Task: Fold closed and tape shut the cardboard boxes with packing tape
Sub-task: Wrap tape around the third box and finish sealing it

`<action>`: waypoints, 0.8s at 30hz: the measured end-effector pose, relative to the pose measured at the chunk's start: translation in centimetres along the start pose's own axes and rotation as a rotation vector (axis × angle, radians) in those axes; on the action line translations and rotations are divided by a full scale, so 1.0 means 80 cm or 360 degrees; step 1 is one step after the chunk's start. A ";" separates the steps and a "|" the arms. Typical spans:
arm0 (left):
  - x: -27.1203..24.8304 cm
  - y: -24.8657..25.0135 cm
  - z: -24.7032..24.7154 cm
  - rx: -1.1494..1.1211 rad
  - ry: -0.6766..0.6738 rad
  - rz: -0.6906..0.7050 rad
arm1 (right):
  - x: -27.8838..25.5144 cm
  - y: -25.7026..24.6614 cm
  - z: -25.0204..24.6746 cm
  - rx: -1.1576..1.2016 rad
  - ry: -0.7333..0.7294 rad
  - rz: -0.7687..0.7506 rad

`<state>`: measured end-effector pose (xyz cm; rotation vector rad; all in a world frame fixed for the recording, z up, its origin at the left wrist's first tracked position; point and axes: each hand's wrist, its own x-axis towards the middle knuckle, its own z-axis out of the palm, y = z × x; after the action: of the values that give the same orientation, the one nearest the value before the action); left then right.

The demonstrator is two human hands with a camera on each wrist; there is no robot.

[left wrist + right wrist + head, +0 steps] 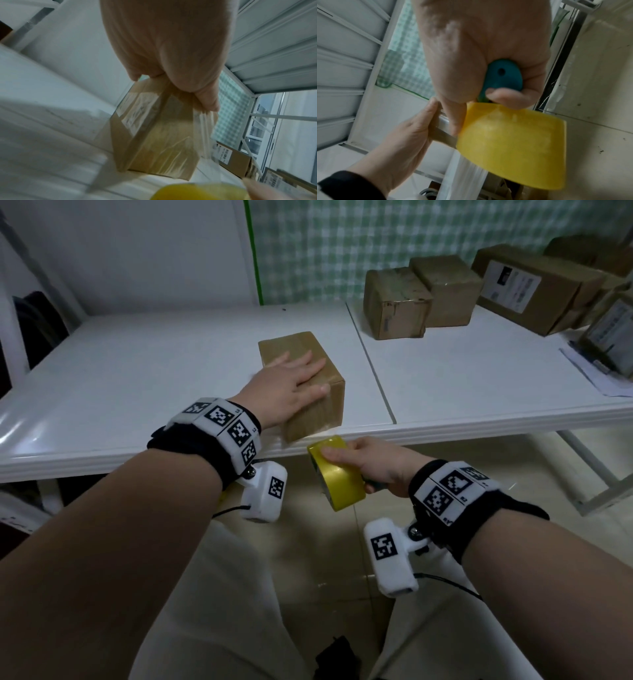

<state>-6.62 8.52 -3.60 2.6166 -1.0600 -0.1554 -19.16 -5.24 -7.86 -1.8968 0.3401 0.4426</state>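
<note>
A small brown cardboard box sits closed at the near edge of the white table, its faces glossy with tape. My left hand lies flat on its top with straight fingers, thumb over the right edge. My right hand is below the table's edge, just in front of the box, gripping a tape dispenser with a yellow tape roll and a teal handle. A strip of tape runs from the roll toward the box's front face.
Several closed brown boxes stand at the back right of the table, some with white labels. Papers lie at the right edge. A green checked sheet covers the wall behind. Tiled floor lies below.
</note>
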 end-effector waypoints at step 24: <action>-0.022 0.006 -0.015 0.0049 0.0105 0.0037 | -0.016 -0.015 0.012 0.0275 0.0172 0.0116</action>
<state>-7.95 9.71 -2.31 2.6164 -1.0781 -0.0471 -19.89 -3.87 -6.63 -1.7471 0.5047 0.3484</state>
